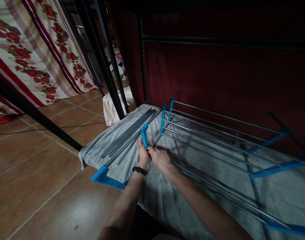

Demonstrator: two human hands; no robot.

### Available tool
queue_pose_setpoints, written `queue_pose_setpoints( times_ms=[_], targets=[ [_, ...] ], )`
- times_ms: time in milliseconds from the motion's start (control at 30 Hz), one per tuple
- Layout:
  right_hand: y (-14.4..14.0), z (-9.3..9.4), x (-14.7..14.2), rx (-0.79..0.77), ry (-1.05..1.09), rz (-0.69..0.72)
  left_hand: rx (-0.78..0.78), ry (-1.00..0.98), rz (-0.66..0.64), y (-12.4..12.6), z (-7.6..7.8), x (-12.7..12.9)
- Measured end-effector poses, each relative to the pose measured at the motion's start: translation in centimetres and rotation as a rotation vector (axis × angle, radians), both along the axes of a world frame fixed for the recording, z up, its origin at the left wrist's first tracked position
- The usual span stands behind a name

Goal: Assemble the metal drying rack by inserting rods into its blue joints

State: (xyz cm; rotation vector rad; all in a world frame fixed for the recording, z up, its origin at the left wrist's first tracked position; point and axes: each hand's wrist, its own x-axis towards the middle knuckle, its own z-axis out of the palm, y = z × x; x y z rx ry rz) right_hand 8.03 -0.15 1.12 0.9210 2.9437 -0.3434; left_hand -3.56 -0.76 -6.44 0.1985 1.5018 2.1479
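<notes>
I see a floral curtain [39, 55] at left, a dark cable [67, 127] on the tiled floor [54, 160], and a pale striped cloth [110, 108].

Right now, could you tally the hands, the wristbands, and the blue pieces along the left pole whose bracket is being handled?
Hands: 2
Wristband: 1
Upright blue brackets: 3
Blue corner piece: 1
Total: 7

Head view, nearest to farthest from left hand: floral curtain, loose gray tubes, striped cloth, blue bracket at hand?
1. Blue bracket: at left hand
2. Loose gray tubes: its left
3. Striped cloth: farther left
4. Floral curtain: far left
</notes>
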Motion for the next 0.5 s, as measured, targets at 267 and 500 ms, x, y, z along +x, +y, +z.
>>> queue_pose_setpoints(
  times_ms=[267, 500],
  targets=[
    [0.37, -0.38, 0.06, -0.018, -0.002, 0.006, 0.036, -0.055, -0.009, 0.01, 0.48, 0.29],
    [0.52, -0.62, -0.04, -0.02, -0.015, 0.018, 0.062, -0.058, -0.043, -0.14, 0.44, 0.35]
  ],
)
